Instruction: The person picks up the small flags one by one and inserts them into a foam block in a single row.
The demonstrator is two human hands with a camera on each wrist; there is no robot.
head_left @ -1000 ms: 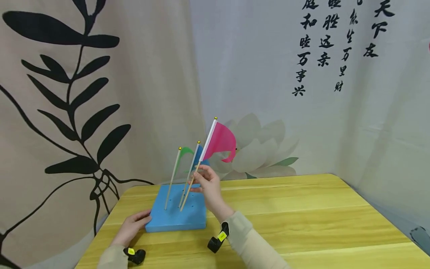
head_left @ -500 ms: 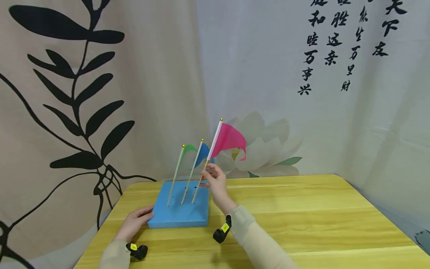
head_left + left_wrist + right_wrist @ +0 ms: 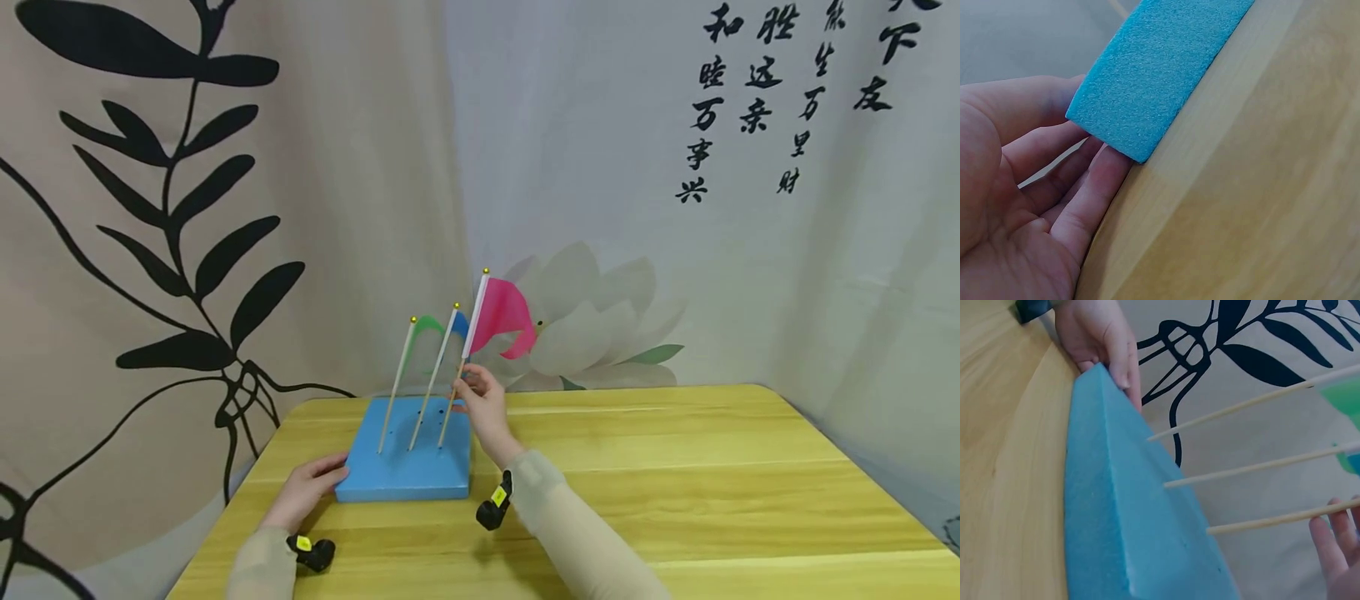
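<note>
In the head view my right hand (image 3: 486, 412) pinches the thin wooden stick of a pink flag (image 3: 504, 317). The stick's lower end meets the top of a blue foam board (image 3: 401, 479); how deep it goes cannot be told. To its left, a blue flag (image 3: 435, 375) and a green flag (image 3: 395, 387) stand in the board, leaning slightly right. My left hand (image 3: 307, 492) rests against the board's left edge. Up close in the left wrist view, its fairly straight fingers (image 3: 1085, 200) touch the foam corner. The right wrist view shows three sticks in a row, the pink flag's stick (image 3: 1260, 522) nearest.
Several small holes dot the board behind the row of sticks. A wood-grain table (image 3: 675, 483) carries the board near its left side. Behind hangs a curtain (image 3: 360, 167) printed with leaves, a lotus and writing. Each wrist wears a small black camera (image 3: 491, 508).
The pink flag's stick has moved right, from beside the blue flag's stick to a spot in line with the other two, and now tilts less. The left hand stays at the board's edge.
</note>
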